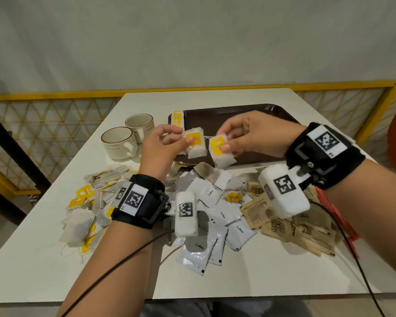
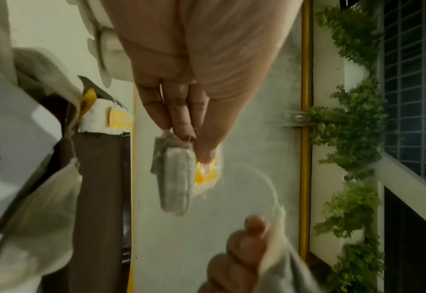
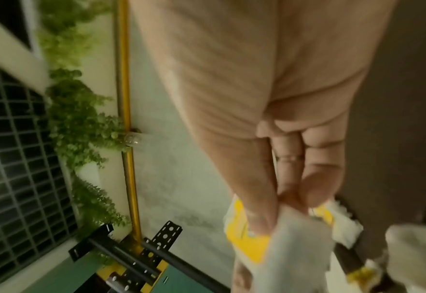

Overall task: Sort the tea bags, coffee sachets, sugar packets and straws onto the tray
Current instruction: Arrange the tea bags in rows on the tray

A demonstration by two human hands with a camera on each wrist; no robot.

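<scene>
Two tea bags (image 1: 194,143) pinched, one per hand (image 1: 160,147), one on tray (image 1: 238,115), two cups (image 1: 119,143)

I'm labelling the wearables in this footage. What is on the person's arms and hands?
Both forearms are bare, with no sleeves. Each wrist carries a black strap with a white square-code tag and a white block bearing another black code; the left wrist has the same kit. Dark cables trail back from both.

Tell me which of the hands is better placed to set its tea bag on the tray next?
Probably the right hand: it pinches its tea bag directly over the brown tray, while the left hand hangs nearer the tray's left edge.
</scene>
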